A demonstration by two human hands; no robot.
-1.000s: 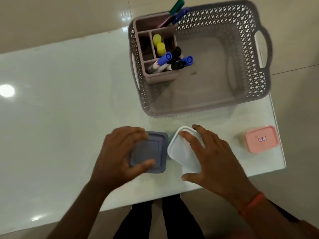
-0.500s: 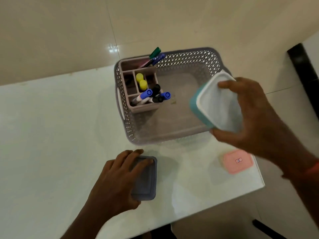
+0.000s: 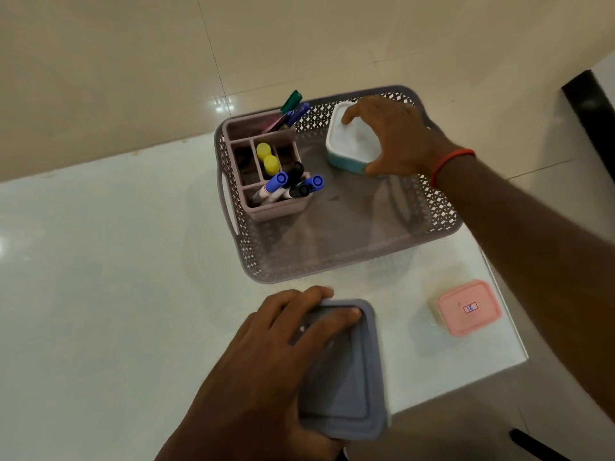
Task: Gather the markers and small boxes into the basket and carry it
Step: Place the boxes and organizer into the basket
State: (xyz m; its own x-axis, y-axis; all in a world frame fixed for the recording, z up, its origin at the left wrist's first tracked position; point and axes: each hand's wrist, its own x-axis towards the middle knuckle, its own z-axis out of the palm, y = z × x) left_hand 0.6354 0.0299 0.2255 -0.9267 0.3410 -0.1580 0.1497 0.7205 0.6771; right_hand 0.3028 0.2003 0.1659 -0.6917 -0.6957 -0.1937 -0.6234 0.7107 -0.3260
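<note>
A grey perforated basket [image 3: 332, 264] stands at the table's far right. Inside, at its left, a pink divided holder [image 3: 276, 207] carries several markers [image 3: 276, 184] with blue, black, yellow and green caps. My right hand [image 3: 396, 134] grips a teal box with a white lid [image 3: 349, 144] at the basket's back right corner; whether the box touches the floor of the basket I cannot tell. My left hand [image 3: 266, 371] grips a grey-blue box [image 3: 346, 377], raised close to the camera at the table's near edge. A pink box [image 3: 466, 307] sits on the table at the right.
The white glossy table [image 3: 100, 261] ends just right of the pink box and just below it. Beige floor tiles lie beyond. A dark object [image 3: 592, 104] stands at the far right edge of the view.
My right hand has carried the teal box from above the basket's right rim down into its back right corner. My left hand has lifted the grey-blue box toward me.
</note>
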